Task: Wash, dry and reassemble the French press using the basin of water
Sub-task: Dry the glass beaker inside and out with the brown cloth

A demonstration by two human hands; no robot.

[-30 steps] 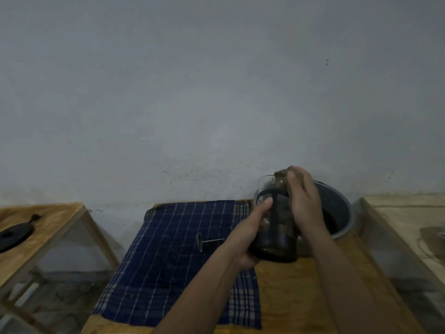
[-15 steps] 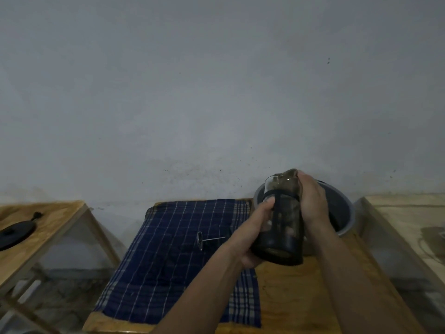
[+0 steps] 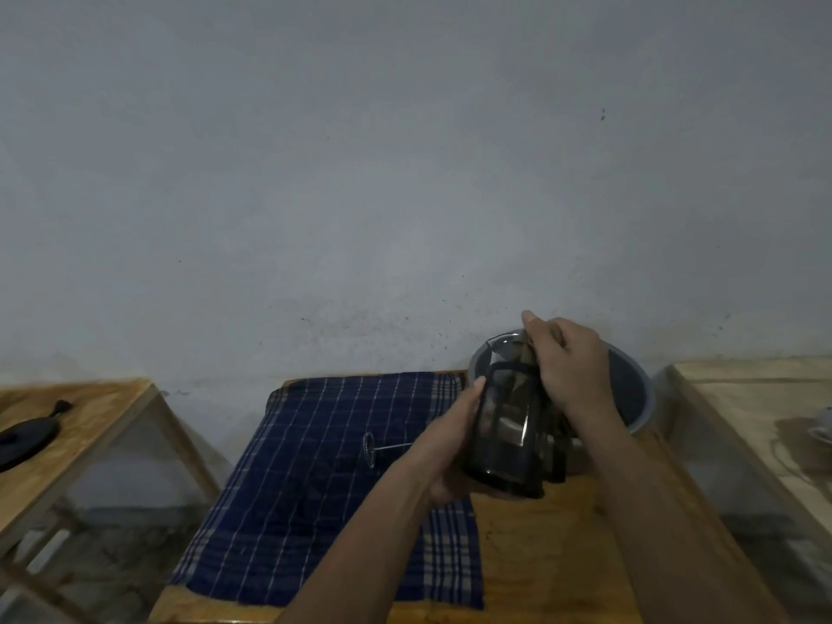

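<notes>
Right hand [image 3: 568,367] now higher, brownish cloth [image 3: 526,353] in glass carafe [image 3: 511,425].

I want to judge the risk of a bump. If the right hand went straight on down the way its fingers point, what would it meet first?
Probably the inside of the French press: the right hand pushes a cloth into its open top. Depth is unclear.

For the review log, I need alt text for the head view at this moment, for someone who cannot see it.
A person's left hand holds a French press carafe tilted above a wooden table, while the right hand pushes a cloth into its mouth. A grey basin stands behind, and the plunger lies on a blue checked towel to the left.
</notes>
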